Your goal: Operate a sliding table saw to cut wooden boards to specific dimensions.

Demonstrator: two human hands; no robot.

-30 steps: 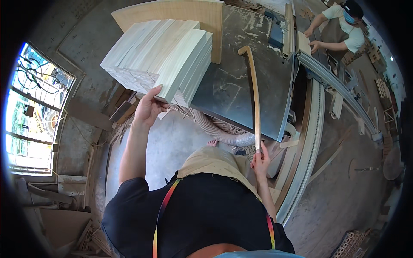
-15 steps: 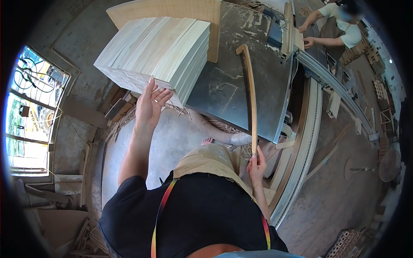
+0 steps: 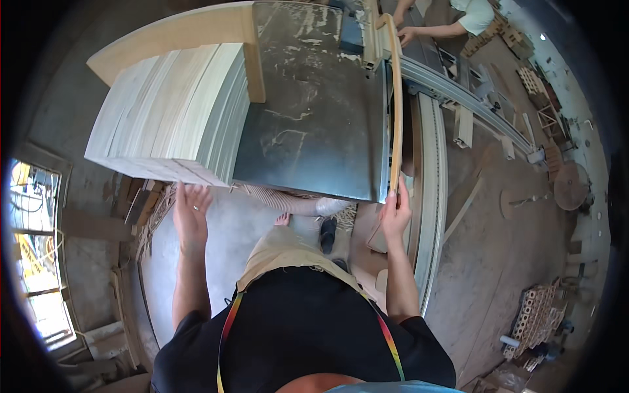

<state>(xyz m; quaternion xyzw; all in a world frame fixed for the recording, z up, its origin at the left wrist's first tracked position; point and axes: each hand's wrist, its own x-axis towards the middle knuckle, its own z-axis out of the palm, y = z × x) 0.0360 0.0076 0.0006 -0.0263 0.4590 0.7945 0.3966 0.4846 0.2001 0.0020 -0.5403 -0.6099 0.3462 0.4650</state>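
Observation:
My right hand (image 3: 396, 213) is closed round the near end of a long, thin wooden stick (image 3: 397, 105) with a hooked far end. The stick reaches away from me along the right edge of a dark metal machine table (image 3: 314, 137). My left hand (image 3: 191, 219) is open, palm up and fingers stretched, by the near lower edge of a stack of pale wooden boards (image 3: 164, 108). Whether its fingertips touch the stack I cannot tell. The stack sits on the table's left part, with a large upright wooden panel (image 3: 255, 59) behind and beside it.
A metal rail (image 3: 429, 190) runs along the table's right side, joined by a slanting rail (image 3: 478, 101). Across the machine are a co-worker's hands (image 3: 407, 34). A ribbed hose (image 3: 282, 202) lies under the table, near my feet. To the left is a barred window (image 3: 39, 255).
The stick has swung from over the tabletop to its right edge, with my right hand still on it. My left hand has dropped lower, away from the stack's front face. The whole view has shifted.

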